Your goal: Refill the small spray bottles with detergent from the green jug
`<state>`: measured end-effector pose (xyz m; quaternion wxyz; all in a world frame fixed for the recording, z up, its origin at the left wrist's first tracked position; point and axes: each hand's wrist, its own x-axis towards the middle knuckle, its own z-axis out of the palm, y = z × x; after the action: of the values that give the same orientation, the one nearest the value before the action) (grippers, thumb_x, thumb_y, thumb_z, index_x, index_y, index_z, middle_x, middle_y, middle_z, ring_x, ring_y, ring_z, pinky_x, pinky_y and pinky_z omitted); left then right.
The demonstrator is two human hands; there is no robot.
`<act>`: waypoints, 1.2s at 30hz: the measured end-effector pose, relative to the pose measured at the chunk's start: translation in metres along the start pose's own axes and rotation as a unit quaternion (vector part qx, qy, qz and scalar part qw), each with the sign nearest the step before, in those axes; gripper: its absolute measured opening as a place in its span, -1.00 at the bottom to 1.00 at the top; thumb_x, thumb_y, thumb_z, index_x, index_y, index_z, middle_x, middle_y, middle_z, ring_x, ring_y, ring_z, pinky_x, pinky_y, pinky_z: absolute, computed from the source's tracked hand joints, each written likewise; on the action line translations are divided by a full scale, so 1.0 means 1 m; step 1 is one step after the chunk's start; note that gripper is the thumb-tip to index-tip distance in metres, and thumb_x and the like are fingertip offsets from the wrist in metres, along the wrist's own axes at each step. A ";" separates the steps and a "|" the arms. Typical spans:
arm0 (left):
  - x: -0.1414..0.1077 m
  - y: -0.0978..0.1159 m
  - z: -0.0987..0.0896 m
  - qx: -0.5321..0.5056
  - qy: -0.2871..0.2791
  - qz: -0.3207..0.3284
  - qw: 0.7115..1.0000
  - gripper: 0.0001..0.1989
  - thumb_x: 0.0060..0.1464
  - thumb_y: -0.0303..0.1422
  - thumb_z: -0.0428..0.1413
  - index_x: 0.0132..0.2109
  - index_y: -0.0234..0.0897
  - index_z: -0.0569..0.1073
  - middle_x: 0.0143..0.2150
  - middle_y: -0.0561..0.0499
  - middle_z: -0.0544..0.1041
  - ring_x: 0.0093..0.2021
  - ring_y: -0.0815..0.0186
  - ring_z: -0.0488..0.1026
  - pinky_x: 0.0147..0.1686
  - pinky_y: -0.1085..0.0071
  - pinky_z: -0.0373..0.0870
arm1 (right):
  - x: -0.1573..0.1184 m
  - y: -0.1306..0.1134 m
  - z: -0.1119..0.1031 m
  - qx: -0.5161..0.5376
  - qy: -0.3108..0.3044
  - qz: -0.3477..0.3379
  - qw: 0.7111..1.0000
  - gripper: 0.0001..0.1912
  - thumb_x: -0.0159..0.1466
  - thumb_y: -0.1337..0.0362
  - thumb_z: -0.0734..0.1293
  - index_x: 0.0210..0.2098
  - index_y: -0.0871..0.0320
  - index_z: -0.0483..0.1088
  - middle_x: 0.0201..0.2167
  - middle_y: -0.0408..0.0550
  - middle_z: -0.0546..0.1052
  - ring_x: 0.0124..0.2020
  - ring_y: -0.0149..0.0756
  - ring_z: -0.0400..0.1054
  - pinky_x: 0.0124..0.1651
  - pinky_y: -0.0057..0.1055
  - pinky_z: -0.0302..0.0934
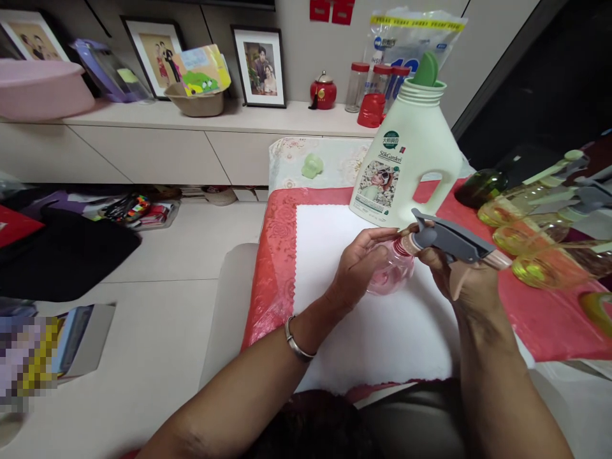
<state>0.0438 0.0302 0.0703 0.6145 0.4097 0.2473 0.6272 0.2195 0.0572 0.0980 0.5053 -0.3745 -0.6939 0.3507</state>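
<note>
A clear pink spray bottle is tilted above the white cloth. My left hand is wrapped round its body near the neck. At the neck sits a grey and pink trigger sprayer head, its nozzle pointing right. My right hand grips the collar below the sprayer head, fingers partly hidden behind it. Whether the collar is fully seated I cannot tell. Just beyond my hands stands a large pale green detergent jug, upright, with a green piece in its open mouth.
A pale green cap lies on the table's far end. Several yellowish bottles and a dark green bottle lie on the red tablecloth at right. Behind, a cabinet carries picture frames, a pink basin and jars.
</note>
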 end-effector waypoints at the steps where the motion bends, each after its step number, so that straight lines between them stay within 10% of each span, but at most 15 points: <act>1: 0.000 0.000 0.000 -0.002 0.004 0.002 1.000 -0.63 0.12 -0.22 0.22 0.04 -0.27 0.51 0.07 -0.16 0.60 0.10 0.09 0.53 0.13 0.12 0.43 | 0.000 -0.001 -0.001 0.002 -0.013 -0.003 1.000 -0.68 0.28 0.15 0.51 0.00 0.07 0.54 -0.11 -0.05 0.51 -0.18 -0.34 0.45 -0.13 -0.48 0.40; 27: -0.003 0.002 0.007 0.070 0.013 0.002 0.997 -0.57 0.00 -0.28 0.33 0.02 -0.26 0.49 0.01 -0.13 0.60 0.07 0.08 0.52 0.16 0.08 0.41 | 0.011 -0.028 -0.009 -0.057 -0.104 -0.070 0.990 -0.64 0.28 0.28 0.51 0.06 -0.08 0.53 -0.07 -0.14 0.44 -0.18 -0.39 0.38 -0.17 -0.51 0.28; 36: -0.003 -0.012 0.003 0.040 0.005 -0.004 0.999 -0.48 -0.05 -0.16 0.41 0.01 -0.27 0.49 -0.05 -0.12 0.59 -0.02 0.12 0.54 0.11 0.07 0.44 | 0.011 -0.023 -0.005 -0.094 -0.089 -0.122 0.984 -0.86 0.31 0.31 0.48 -0.33 0.15 0.44 -0.26 -0.17 0.43 -0.23 -0.46 0.36 -0.18 -0.54 0.24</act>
<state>0.0534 0.0284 0.0614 0.5986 0.4298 0.2770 0.6167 0.2181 0.0569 0.1236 0.4428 -0.3003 -0.8064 0.2520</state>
